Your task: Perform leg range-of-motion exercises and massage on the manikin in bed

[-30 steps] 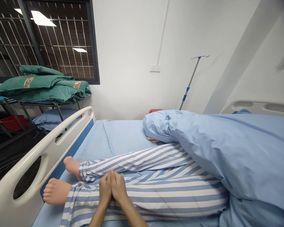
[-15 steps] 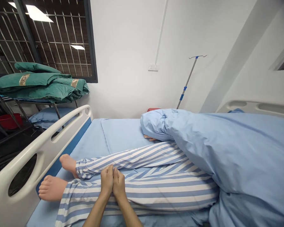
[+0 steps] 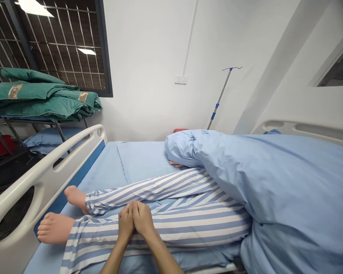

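Note:
My left hand (image 3: 126, 223) and my right hand (image 3: 143, 217) are side by side, closed, with their curled fingers touching each other. No object shows in either hand, and the palms are hidden. Both are above the nearer leg of a figure in blue-and-white striped trousers (image 3: 200, 224); I cannot tell whether they rest on it. The figure lies on the bed with two bare, smooth, manikin-like feet (image 3: 56, 227) at the left. A blue quilt (image 3: 280, 175) covers its upper part, and fingertips (image 3: 175, 164) poke out from under the quilt's edge.
A white footboard (image 3: 42, 171) borders the bed at the left, and a headboard (image 3: 303, 127) is at the right. Beyond the bed stands an IV pole (image 3: 220, 97) near the wall. Folded green bedding (image 3: 45, 99) lies on a rack below the barred window.
My right hand has turned so its back faces up more, and the hands are pressed closer. The view has swung slightly right, shifting the scene left. The figure and quilt lie as before.

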Demonstrator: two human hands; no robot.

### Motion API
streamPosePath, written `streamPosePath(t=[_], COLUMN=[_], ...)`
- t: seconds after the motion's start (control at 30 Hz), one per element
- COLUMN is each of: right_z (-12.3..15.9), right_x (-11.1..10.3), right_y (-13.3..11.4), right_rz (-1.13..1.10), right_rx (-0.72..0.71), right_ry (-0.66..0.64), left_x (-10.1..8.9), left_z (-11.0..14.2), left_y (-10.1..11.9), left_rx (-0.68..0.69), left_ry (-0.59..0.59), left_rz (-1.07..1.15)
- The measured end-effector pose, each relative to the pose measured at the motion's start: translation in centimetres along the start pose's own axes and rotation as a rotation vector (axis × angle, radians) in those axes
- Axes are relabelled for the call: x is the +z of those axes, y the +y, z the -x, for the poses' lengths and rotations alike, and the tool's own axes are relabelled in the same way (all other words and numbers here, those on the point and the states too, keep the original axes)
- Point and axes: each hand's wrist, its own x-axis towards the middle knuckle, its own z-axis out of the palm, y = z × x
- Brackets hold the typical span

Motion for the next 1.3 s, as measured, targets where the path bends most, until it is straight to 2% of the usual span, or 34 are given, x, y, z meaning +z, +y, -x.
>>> streamPosePath(t=[0.1, 0.2, 0.33, 0.43, 0.5, 0.57, 0.67, 0.8, 0.9, 1.03, 1.17, 1.3], right_z=[0.6, 1.1, 0.9, 0.5, 0.3, 0.3, 0.5, 0.3, -0.1, 0.1, 0.8, 0.9], right_x=[-0.5, -0.2, 0.1, -0.1, -0.3, -0.4, -0.4, -0.7, -1.7, -3.0, -2.8, -2.7], right_y=[0.7, 1.5, 2.0, 2.4, 2.6, 2.7, 2.4, 1.9, 1.5, 1.9, 3.5, 4.4], right_rz=[-0.061, -0.098, -0.173, -0.250, -0.288, -0.312, -0.329, -0.298, -0.138, 0.052, -0.042, -0.201], right_rx=[-0.004, 0.023, 0.061, 0.124, 0.157, 0.176, 0.188, 0.194, 0.184, 0.102, 0.105, 0.143], right_ry=[0.009, 0.059, 0.075, 0.126, 0.159, 0.173, 0.172, 0.156, 0.088, 0.002, 0.082, 0.152], left_x=[0.2, 0.4, 1.2, 2.5, 3.3, 3.7, 3.7, 3.5, 3.5, 3.8, 4.1, 5.1], left_z=[0.2, 0.2, 0.2, 0.2, 0.2, 0.3, 0.5, 0.7, 0.7, 0.9, 1.1, 0.9], left_y=[-0.1, 0.0, 0.8, 2.0, 2.5, 2.6, 1.9, 0.8, 0.6, 0.5, 0.5, 1.6], left_rx=[0.023, 0.036, -0.071, -0.196, -0.215, -0.169, -0.109, -0.097, -0.080, -0.028, -0.004, -0.032], left_ry=[-0.004, -0.040, -0.063, -0.011, 0.022, 0.031, 0.030, 0.018, -0.007, -0.043, -0.049, -0.075], left_rz=[-0.113, -0.123, 0.077, 0.314, 0.392, 0.361, 0.191, 0.049, 0.053, 0.047, -0.044, -0.002])
